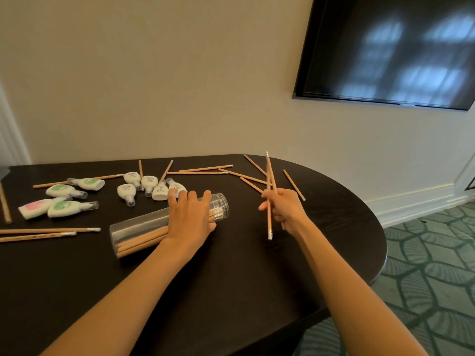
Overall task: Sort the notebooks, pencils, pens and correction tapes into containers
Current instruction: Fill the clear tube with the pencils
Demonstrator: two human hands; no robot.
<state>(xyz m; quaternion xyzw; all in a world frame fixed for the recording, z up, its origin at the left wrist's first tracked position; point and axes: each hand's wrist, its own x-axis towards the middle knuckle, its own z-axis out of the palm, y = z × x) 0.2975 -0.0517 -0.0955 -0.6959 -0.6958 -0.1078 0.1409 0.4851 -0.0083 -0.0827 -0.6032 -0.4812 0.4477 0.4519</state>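
Pencils: some in the tube, a few in your right hand

Clear container (140, 224) lies on its side mid-desk, open mouth toward the right, several pencils (138, 242) inside. Your left hand (190, 217) sits on top of it, grip wrapped over the barrel. Your right hand (282, 209) is just right of the mouth, grip pinched on a few held pencils (268, 173), near upright, eraser ends down. Loose pencils (205, 169) are scattered along the far edge of the desk (231, 265), more at the left edge. Correction tapes (151, 187) are clustered behind the container, a second group further left. Dark TV (390, 47) on the wall
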